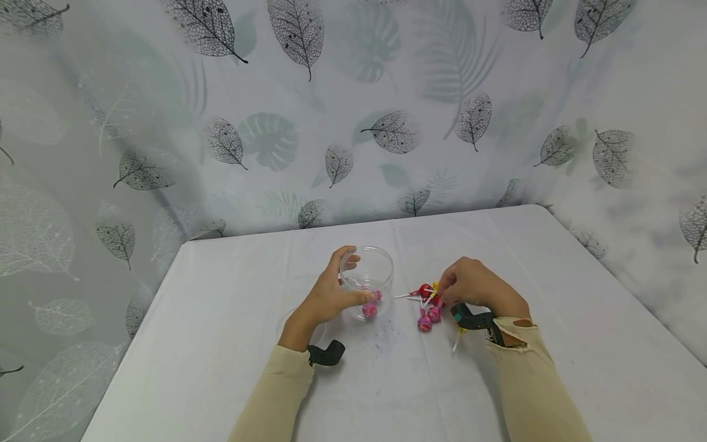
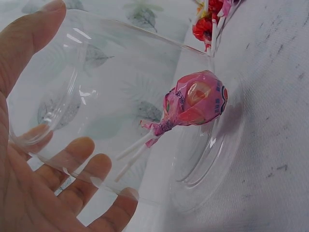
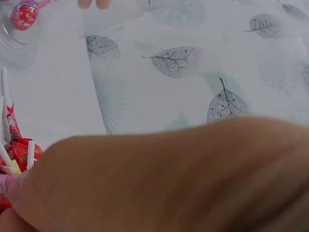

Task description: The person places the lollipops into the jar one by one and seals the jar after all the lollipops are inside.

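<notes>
Lollipops (image 1: 434, 314) lie heaped on the white-clothed tabletop (image 1: 221, 344) in the head view, leaf-printed drapery (image 1: 342, 92) behind. Left wrist view: the left hand (image 2: 24, 174) grips a clear jar (image 2: 120, 53) containing pink lollipops (image 2: 198, 99). Right wrist view: the right hand (image 3: 96, 181) pinches a pink wrapper (image 3: 7, 183).

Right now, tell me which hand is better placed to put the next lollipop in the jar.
Probably the right hand: it is at the lollipop pile, while the left hand is occupied gripping the clear jar.
</notes>
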`<act>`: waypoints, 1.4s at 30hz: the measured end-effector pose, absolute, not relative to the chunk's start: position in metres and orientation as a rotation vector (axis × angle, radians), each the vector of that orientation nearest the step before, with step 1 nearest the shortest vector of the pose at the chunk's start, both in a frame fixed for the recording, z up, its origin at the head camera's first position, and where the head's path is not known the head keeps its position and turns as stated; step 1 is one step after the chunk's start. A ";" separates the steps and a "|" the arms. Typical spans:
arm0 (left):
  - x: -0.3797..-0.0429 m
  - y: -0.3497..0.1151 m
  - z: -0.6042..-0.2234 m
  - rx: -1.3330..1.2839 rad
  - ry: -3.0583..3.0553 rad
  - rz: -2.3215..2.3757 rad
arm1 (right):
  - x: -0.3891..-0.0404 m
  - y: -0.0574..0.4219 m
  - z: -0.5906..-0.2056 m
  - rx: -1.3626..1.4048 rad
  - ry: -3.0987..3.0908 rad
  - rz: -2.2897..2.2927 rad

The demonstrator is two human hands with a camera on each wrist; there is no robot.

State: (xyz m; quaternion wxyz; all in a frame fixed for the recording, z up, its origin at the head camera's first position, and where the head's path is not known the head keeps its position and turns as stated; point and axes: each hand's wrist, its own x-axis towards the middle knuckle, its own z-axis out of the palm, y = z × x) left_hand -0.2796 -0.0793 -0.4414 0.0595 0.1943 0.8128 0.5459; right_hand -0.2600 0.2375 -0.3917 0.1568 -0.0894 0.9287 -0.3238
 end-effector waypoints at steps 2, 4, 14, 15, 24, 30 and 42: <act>-0.279 -0.079 -0.442 0.582 2.455 1.656 | -0.261 0.238 -0.392 -0.263 2.665 -0.927; -0.279 -0.079 -0.441 0.581 2.451 1.659 | -0.261 0.238 -0.391 -0.273 2.675 -0.925; -0.278 -0.080 -0.440 0.557 2.447 1.658 | -0.256 0.238 -0.380 -0.322 2.713 -1.088; -0.278 -0.080 -0.440 0.556 2.445 1.659 | -0.256 0.238 -0.379 -0.312 2.707 -1.112; -0.279 -0.081 -0.440 0.577 2.434 1.660 | -0.250 0.233 -0.371 -0.293 2.795 -1.207; -0.280 -0.080 -0.440 0.581 2.436 1.657 | -0.247 0.226 -0.367 -0.307 2.853 -1.344; -0.279 -0.081 -0.440 0.575 2.438 1.650 | -0.244 0.215 -0.365 -0.379 2.866 -1.611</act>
